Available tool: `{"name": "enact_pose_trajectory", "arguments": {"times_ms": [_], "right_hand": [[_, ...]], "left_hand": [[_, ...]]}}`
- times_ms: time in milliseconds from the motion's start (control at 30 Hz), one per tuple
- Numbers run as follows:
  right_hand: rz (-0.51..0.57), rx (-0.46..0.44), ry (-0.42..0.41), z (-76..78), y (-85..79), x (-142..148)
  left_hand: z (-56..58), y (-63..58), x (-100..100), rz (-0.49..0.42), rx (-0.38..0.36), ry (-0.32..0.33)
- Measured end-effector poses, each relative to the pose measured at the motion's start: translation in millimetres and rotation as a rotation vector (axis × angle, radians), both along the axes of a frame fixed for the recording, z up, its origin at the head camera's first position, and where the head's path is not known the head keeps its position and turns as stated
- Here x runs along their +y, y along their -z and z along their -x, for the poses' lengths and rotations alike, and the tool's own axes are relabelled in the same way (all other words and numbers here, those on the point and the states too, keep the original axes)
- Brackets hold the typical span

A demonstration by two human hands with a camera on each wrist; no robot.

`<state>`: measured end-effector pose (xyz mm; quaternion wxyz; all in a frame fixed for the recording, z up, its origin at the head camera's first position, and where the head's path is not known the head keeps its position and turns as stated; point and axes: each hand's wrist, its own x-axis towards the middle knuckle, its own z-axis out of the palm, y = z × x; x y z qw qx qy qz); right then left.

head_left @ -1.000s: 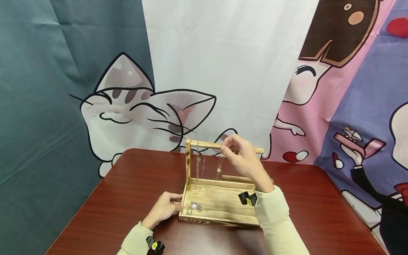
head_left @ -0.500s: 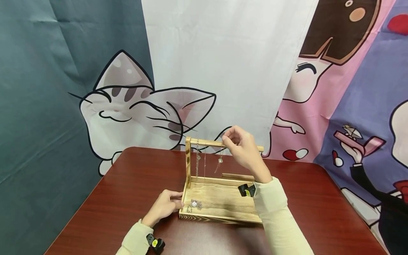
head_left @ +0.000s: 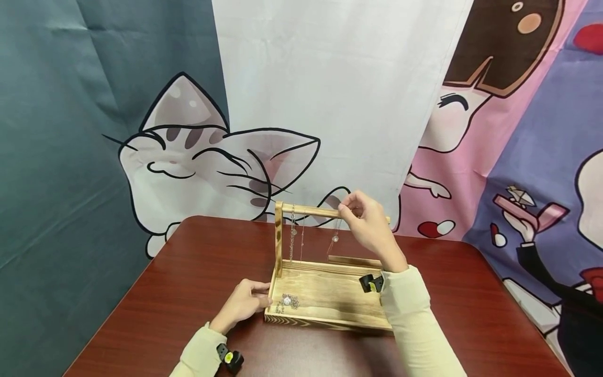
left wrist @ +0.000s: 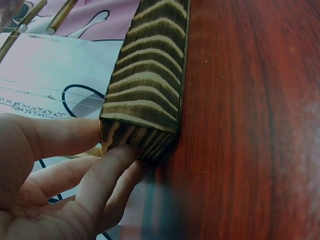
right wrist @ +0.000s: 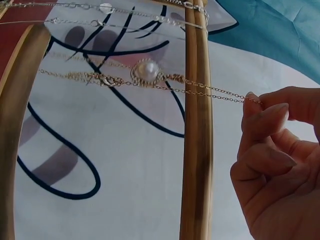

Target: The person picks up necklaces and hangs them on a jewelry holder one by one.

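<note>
A wooden jewelry stand (head_left: 325, 290) sits on the table, with a shallow tray below and a round bar (head_left: 311, 210) above. My right hand (head_left: 369, 222) is at the bar, thumb and finger pinching the top of a fine gold-toned chain necklace (right wrist: 215, 93). Its pearl pendant (right wrist: 147, 71) dangles below the bar; whether the chain rests on the wood I cannot tell. My left hand (head_left: 241, 306) grips the tray's left side near the front corner, fingers against the outer wall (left wrist: 142, 137).
Other necklaces, among them a silver chain (head_left: 292, 235), hang at the bar's left end. A heap of silver chain with a round pendant (head_left: 287, 301) lies in the tray's front left. A patterned cloth (head_left: 339, 104) stands behind the dark red table (head_left: 212, 251).
My right hand has risen a little, then shifted right along the bar with the pearl necklace; its pendant hangs higher and further right. My left hand has stayed put.
</note>
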<state>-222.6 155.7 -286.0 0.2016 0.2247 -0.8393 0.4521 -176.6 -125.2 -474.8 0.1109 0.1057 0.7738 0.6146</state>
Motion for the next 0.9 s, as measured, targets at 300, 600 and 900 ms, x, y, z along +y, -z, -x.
{"name": "enact_pose_trajectory", "arguments": {"times_ms": [300, 600, 900], "right_hand": [[-0.002, 0.033, 0.088, -0.4, 1.3, 24], [0.011, 0.030, 0.170, -18.2, -10.5, 45], [0.003, 0.037, 0.250, -2.1, 5.1, 80]], "left_hand": [[-0.5, -0.1, -1, -0.012, -0.007, -0.005], [-1.2, -0.2, -1, -0.027, 0.005, -0.001], [0.6, 3.5, -1, -0.034, -0.006, 0.003]]}}
